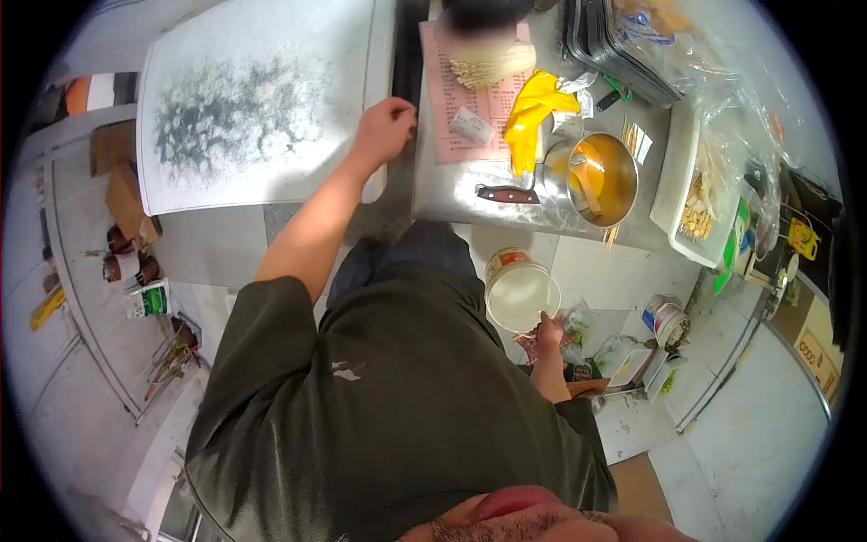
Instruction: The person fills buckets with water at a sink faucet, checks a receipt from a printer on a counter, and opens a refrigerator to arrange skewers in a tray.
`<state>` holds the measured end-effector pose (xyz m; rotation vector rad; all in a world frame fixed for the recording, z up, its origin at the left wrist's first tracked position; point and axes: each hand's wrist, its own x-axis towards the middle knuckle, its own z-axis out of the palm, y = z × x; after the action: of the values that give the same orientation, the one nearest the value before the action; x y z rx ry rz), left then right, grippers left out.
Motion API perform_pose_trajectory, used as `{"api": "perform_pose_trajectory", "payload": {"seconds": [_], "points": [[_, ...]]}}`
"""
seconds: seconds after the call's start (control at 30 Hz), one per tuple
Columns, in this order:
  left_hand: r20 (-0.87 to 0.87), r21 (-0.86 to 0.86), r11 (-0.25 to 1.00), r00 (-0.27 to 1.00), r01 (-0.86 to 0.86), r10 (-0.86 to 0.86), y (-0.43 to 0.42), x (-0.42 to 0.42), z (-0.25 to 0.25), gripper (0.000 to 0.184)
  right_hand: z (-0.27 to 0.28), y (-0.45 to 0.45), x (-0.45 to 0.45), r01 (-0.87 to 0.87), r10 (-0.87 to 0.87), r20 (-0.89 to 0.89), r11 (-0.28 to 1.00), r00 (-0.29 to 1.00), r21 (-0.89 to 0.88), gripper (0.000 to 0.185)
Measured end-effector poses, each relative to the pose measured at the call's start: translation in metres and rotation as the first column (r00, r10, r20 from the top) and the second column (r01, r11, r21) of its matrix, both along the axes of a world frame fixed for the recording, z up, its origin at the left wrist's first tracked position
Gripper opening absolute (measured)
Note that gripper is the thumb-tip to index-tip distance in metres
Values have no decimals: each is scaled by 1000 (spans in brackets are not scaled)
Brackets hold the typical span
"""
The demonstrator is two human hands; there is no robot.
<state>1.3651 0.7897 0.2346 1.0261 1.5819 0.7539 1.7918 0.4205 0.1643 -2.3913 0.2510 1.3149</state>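
Note:
Loosely curled, with nothing visible in its fingers, my left hand [390,122] is over the right edge of a white lid-like surface [262,176] with a dark floral pattern. Down by my right side, my right hand [547,334] grips the rim of a white bucket [519,298], which looks tilted and hollow. On the metal table [452,194] stands a steel pot [619,181] of yellow liquid with a utensil in it. A knife with a dark red handle [508,194] lies left of the pot, below a yellow cloth or bag [533,113].
A pink printed sheet [442,90] lies under a pale bundle [488,68]. Black trays [614,45] are stacked at the back. A white bin [677,172] with sticks stands at the right, beside clear plastic. Another bucket [666,321] and bags are on the floor.

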Motion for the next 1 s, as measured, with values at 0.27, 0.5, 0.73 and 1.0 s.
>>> {"api": "perform_pose_trajectory", "payload": {"seconds": [0.27, 0.5, 0.73, 1.0], "points": [[114, 109, 921, 925, -374, 362, -223, -253, 26, 12, -33, -23, -54, -589, 594, 118, 805, 796, -76, 25], [-61, -69, 704, 707, -707, 705, -479, -477, -2, 19, -41, -7, -196, -661, 657, 74, 749, 750, 56, 25], [83, 88, 558, 565, -825, 821, -521, -633, 56, 19, -36, 26, -410, -838, 839, -24, 544, 544, 42, 24], [-208, 32, 268, 256, -963, 944, -673, -830, 76, 16, -173, 39, -669, -990, 986, 109, -132, -127, 48, 25]]}}
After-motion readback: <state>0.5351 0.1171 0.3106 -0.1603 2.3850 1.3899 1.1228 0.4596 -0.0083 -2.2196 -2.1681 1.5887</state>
